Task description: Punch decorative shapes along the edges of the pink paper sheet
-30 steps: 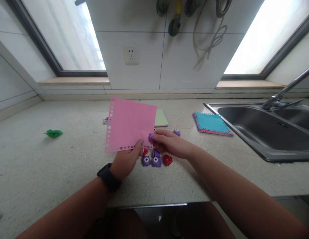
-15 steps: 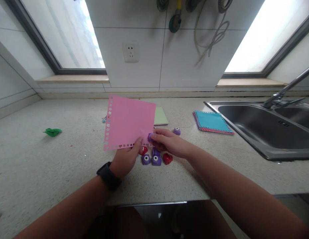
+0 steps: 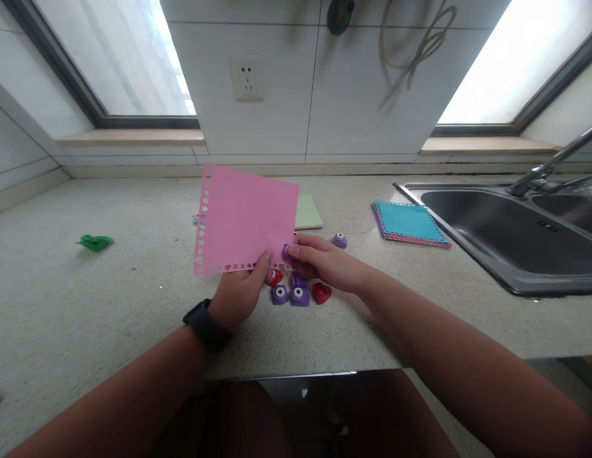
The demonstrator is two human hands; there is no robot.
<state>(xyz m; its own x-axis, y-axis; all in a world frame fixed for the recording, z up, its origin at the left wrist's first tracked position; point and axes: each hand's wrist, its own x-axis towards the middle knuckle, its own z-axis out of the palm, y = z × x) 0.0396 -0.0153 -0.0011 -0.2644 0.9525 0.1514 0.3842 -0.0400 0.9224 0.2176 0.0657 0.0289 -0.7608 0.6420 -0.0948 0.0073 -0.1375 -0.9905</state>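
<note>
speckled counter (image 3: 109,305), sink (image 3: 496,254) right, two windows. your left hand (image 3: 238,296) pinches one pink sheet (image 3: 245,219); right hand (image 3: 324,264) fingers clamp a punch (image 3: 287,251). six loose punches (image 3: 299,296).

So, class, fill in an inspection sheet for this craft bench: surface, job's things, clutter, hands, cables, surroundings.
Surface: speckled countertop, pale.
Job's things: pink sheet, held up, shapes punched along its left and bottom edges; purple punch at its lower right corner.
Clutter: loose punches, purple and red, on the counter by the hands; green pad; blue-topped stack; green scrap.
Hands: left hand pinches the sheet's bottom edge; right hand grips the purple punch.
Cables: cord looped on the tiled wall.
Surroundings: sink and tap at right; socket; windows.
</note>
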